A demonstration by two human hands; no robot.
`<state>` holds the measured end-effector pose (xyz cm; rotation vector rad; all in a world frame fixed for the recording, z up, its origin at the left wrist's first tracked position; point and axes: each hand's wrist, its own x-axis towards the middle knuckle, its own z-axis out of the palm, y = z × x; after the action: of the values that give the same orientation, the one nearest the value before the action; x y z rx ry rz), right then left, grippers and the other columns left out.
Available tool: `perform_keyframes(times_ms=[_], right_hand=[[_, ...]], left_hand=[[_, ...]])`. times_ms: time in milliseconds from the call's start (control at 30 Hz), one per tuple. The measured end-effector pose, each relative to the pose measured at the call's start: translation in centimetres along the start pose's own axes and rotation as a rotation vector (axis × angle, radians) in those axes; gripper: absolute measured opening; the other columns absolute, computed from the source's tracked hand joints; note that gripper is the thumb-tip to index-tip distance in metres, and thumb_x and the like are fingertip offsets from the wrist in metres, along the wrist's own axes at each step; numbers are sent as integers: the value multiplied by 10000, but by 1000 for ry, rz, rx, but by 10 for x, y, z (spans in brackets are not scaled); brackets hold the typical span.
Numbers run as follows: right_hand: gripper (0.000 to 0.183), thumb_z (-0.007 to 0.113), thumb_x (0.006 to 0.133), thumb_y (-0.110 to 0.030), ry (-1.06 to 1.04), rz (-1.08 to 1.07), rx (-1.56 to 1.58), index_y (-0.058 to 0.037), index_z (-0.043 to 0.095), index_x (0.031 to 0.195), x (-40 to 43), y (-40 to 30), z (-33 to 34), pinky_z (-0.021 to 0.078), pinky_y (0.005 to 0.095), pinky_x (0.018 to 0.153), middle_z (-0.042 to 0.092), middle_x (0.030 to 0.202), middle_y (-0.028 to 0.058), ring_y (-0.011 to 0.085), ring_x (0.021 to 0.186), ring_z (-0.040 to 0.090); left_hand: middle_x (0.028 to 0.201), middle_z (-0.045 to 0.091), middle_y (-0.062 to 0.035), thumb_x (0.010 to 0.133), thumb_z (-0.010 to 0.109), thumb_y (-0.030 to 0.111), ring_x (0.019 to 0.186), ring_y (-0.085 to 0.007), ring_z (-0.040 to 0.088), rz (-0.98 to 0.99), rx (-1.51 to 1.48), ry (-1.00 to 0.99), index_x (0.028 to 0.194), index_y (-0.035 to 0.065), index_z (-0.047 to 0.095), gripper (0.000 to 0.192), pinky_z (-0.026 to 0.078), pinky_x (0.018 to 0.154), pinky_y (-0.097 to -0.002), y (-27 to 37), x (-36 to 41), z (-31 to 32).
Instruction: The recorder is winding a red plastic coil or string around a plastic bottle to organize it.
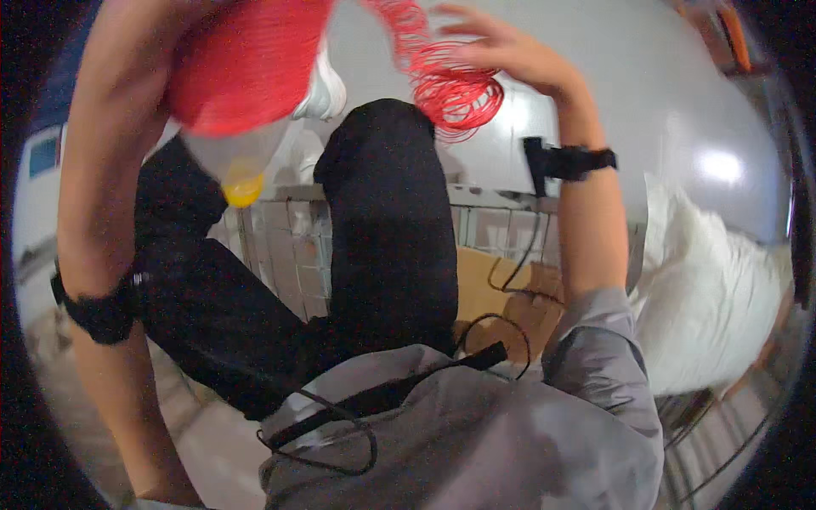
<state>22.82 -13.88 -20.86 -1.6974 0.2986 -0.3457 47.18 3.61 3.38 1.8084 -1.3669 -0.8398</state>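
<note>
At upper left, my left hand [150, 44] is against the side of a large spool of red cord [248, 64], which it appears to hold; the fingers are hidden. The spool's translucent cone [223, 153] points down to a yellow tip [243, 191], above my left leg. To the right, loose red loops [456, 95] hang in a coil beyond my right knee. My right hand [494, 48] is over these loops with its fingers spread and blurred. The lower fingers overlap the loops, but a grip on them cannot be made out.
My bent legs in black trousers [389, 236] stand before a pale table surface [676, 121]. A white sack [707, 299] stands at right. White material [325, 86] lies behind the spool. A wire mesh [306, 261], cardboard [491, 280] and a black cable [529, 248] are below.
</note>
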Motion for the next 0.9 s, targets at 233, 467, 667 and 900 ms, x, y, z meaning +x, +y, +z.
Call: perform_keyframes(times_ms=[233,467,667,900], right_hand=[[920,854,574,-548,-154,91,-421,-5,571,1261,-44,-47,60,508,402,924,620,1222,227,395,1036,635],[781,883,576,-234,28,78,-886,-98,552,1271,-82,-18,69,465,423,1004,516,1381,139,345,1223,505],[751,869,613,-246,58,340,-1029,-169,550,1289,-94,34,59,463,481,1004,492,1418,131,362,1271,475],[926,876,631,-277,44,685,-906,-206,440,1445,-112,32,70,382,493,1086,404,1506,179,424,1352,395]], left_hand=[[1112,660,-90,923,625,337,956,-172,661,135,29,-58,1196,29,592,413,522,833,-294,7,-17,-2],[1178,607,-114,872,684,362,1015,-220,628,174,-162,-41,1288,34,476,570,507,888,-352,-24,-43,-86],[1235,562,-135,827,735,385,1065,-261,601,165,-504,-38,1367,39,378,734,493,935,-402,-70,-112,-160],[1301,509,-160,775,794,411,1124,-309,568,69,-1008,-11,1459,44,262,941,478,990,-461,-147,-196,-181]])
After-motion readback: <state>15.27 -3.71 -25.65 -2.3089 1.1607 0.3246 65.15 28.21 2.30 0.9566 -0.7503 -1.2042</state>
